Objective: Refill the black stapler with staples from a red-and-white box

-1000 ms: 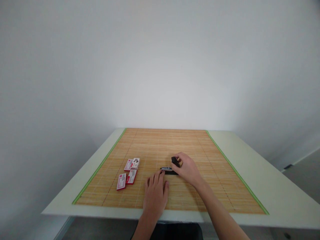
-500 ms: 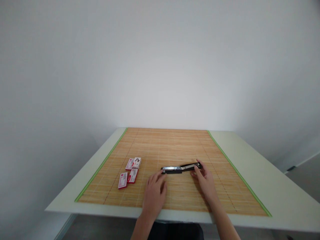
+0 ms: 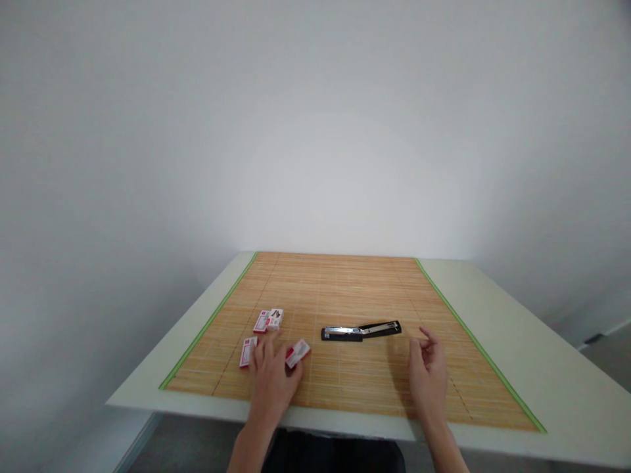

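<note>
While the left hand [image 3: 273, 374] has the action, the thing to look at is the small box [image 3: 298, 353], red and white, sitting at an angle over the near left part of the mat [image 3: 340, 289]. It looks pinched between thumb and fingers; I can't tell if it's fully lifted or if an edge rests on the mat.

My guess is thin card, so stiff enough along the edges but easy to dent if you squeeze the wide faces. Probably light, though a bit dense if full, and maybe slightly slick if the card is glossy. I'd grip it by two opposite narrow edges.

Just left of that hand is a flat box [image 3: 248, 352], so close to the fingers I can't say whether they touch. Farther back, a pale box [image 3: 275, 319] and a red-edged box [image 3: 261, 321] sit right up against each other.

Over to the right, the stapler [image 3: 361, 332] lies unfolded on the mat, metal rail showing, top arm swung out to the right. I'd take that one by the black body; the hinge likely flops. The right hand [image 3: 428, 369] hovers near its right end with nothing in it, fingers loosely curled, thumb apart.

Everything's on a white counter [image 3: 473, 315] against a plain wall [image 3: 345, 131].
</note>
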Tool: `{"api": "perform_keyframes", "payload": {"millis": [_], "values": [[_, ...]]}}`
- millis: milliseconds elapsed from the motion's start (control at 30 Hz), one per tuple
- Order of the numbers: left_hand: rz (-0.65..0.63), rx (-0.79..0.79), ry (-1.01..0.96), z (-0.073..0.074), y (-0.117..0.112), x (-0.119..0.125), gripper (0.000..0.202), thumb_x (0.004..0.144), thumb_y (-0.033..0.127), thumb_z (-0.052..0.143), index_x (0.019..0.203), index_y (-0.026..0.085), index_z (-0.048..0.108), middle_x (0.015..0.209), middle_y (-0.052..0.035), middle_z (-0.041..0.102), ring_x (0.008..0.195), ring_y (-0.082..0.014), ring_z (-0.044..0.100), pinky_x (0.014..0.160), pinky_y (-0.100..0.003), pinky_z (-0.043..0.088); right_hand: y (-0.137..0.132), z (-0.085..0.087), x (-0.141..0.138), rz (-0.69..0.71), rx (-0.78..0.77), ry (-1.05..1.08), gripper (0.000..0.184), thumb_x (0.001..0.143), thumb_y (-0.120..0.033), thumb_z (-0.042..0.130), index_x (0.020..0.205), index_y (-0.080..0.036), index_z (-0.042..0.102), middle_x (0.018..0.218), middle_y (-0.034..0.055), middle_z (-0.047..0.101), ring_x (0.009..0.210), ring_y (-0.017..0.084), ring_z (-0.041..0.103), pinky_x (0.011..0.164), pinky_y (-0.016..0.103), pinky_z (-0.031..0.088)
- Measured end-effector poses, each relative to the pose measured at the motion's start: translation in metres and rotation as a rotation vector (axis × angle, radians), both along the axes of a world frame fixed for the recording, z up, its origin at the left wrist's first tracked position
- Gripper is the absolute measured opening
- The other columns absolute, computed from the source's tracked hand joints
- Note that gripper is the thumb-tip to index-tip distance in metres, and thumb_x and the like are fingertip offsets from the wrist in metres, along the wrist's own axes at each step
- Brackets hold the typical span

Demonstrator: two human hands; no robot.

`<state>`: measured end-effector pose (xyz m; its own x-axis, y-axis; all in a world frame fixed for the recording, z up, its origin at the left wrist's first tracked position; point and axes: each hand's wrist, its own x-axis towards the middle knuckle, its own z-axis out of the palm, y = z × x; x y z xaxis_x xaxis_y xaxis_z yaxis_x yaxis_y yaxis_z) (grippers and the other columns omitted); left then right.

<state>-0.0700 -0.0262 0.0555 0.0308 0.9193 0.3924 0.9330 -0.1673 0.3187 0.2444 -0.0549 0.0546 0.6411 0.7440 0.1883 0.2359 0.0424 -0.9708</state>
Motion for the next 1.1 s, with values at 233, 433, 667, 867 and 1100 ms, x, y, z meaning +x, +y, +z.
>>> {"api": "perform_keyframes", "payload": {"millis": [233, 433, 667, 867, 1100], "values": [[-0.562, -0.274, -0.15, 0.009, 0.004, 0.068, 0.033, 0.088, 0.037, 0.065, 0.121, 0.036, 0.066, 0.121, -0.003, 0.064, 0.116, -0.0274, 0.053, 0.106, -0.047, 0.035, -0.032, 0.006, -0.04, 0.744, -0.432, 0.463, 0.052, 0.085, -0.064, 0.06, 0.117, -0.023, 0.054, 0.063, -0.007, 0.053, 0.037, 0.008, 0.032, 0.032, 0.02, 0.024], [-0.697, -0.303, -0.198, 0.017, 0.013, 0.087, 0.034, 0.086, 0.039, 0.07, 0.12, 0.038, 0.067, 0.119, 0.0, 0.066, 0.115, -0.0265, 0.053, 0.107, -0.047, 0.034, -0.041, 0.028, -0.027, 0.773, -0.513, 0.772, 0.038, 0.087, -0.06, 0.06, 0.094, -0.022, 0.059, 0.061, -0.0066, 0.049, 0.041, 0.005, 0.028, 0.034, 0.015, 0.015], [-0.612, -0.286, -0.212, 0.004, 0.011, 0.071, 0.058, 0.08, 0.045, 0.077, 0.135, 0.038, 0.059, 0.13, -0.0024, 0.061, 0.122, -0.0285, 0.051, 0.109, -0.047, 0.033, -0.03, 0.022, 0.007, 0.666, -0.492, 0.46, 0.049, 0.083, -0.065, 0.061, 0.102, -0.02, 0.063, 0.054, -0.0079, 0.049, 0.035, 0.004, 0.022, 0.034, 0.018, 0.012], [-0.546, -0.255, -0.186, 0.002, 0.006, 0.065, 0.056, 0.076, 0.053, 0.08, 0.126, 0.036, 0.063, 0.124, -0.0037, 0.062, 0.12, -0.0294, 0.052, 0.105, -0.046, 0.036, -0.013, 0.019, -0.003, 0.718, -0.485, 0.164, 0.053, 0.08, -0.069, 0.06, 0.097, -0.019, 0.065, 0.045, -0.0098, 0.043, 0.035, 0.006, 0.027, 0.037, 0.019, 0.02], [-0.553, -0.264, -0.216, 0.005, 0.008, 0.067, 0.028, 0.086, 0.043, 0.072, 0.111, 0.033, 0.068, 0.115, -0.0008, 0.065, 0.113, -0.0247, 0.056, 0.1, -0.04, 0.038, -0.011, 0.015, -0.005, 0.575, -0.436, -0.118, 0.059, 0.081, -0.058, 0.067, 0.125, -0.019, 0.064, 0.05, -0.0069, 0.052, 0.043, 0.012, 0.042, 0.044, 0.023, 0.026]]}}
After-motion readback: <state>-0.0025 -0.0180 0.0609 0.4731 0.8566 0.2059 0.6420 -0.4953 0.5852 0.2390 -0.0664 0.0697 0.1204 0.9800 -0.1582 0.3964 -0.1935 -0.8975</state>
